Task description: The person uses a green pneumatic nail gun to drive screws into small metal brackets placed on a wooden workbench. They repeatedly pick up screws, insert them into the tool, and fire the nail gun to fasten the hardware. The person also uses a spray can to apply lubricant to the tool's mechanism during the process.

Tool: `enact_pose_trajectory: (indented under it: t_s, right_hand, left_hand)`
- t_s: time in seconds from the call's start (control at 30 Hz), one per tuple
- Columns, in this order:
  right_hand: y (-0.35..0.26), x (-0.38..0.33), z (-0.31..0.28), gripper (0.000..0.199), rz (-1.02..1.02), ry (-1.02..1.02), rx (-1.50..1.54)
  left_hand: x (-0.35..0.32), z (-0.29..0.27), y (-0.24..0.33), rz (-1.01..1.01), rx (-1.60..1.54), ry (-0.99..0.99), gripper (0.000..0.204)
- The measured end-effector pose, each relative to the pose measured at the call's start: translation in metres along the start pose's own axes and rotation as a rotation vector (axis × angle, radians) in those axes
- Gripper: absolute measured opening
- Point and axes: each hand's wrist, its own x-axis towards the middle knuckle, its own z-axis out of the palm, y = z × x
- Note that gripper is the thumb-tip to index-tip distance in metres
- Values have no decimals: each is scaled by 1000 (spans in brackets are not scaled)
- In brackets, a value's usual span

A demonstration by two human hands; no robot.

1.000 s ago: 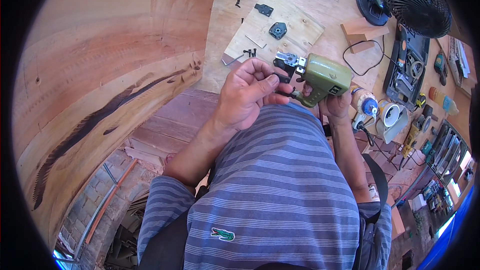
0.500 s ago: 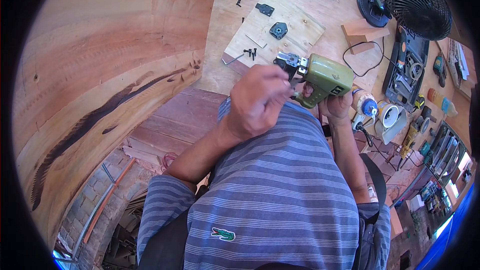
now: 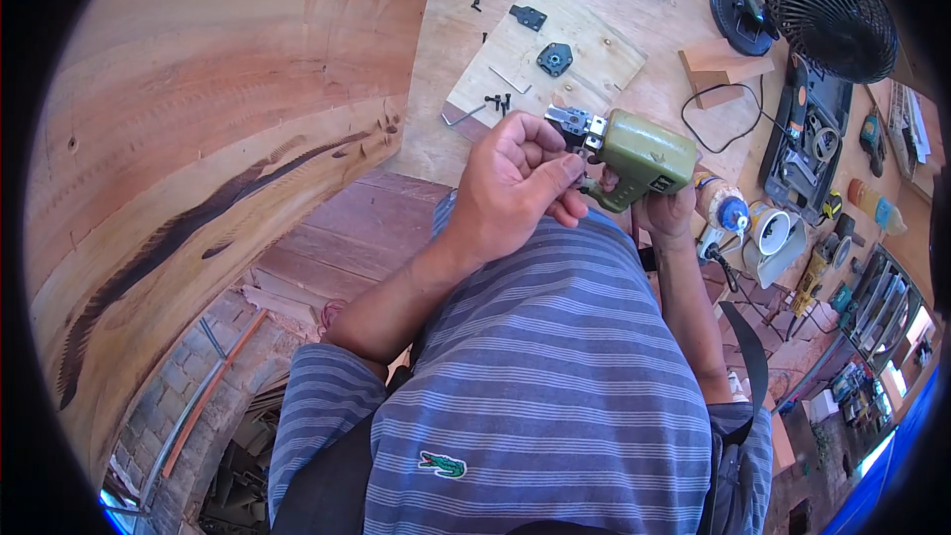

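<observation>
- Green tool (image 3: 646, 147): in R hand (image 3: 669, 210), at counter's (image 3: 644, 0) near edge; grip closed round handle.
- L hand (image 3: 513, 178): fingers bent, right by metal nose (image 3: 570, 119); can't tell if grip's on a small pc.
- Board (image 3: 584, 25) beyond: 2 blk plates (image 3: 555, 59), hex keys (image 3: 506, 78), bolts (image 3: 498, 102).
- Fan (image 3: 832, 15), toolbox (image 3: 812, 139) off R.

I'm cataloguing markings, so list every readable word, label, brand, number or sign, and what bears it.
No words or numbers are legible.
Green nail gun: dark label with pale marks, too small to read.
Striped shirt: green crocodile emblem, no words visible.
Blue-capped bottle: any print too small to read.
</observation>
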Motion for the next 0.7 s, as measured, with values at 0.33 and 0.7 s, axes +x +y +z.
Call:
enact_pose_trajectory:
  t_s: [0.33,0.7]
  right_hand:
    - [4,-4,-13,89,30,31,-30]
    - [11,-18,-35,82,49,33,2]
  left_hand:
    - [1,3,-1,38,107,5,15]
    - [2,5,4,-5,152,68,16]
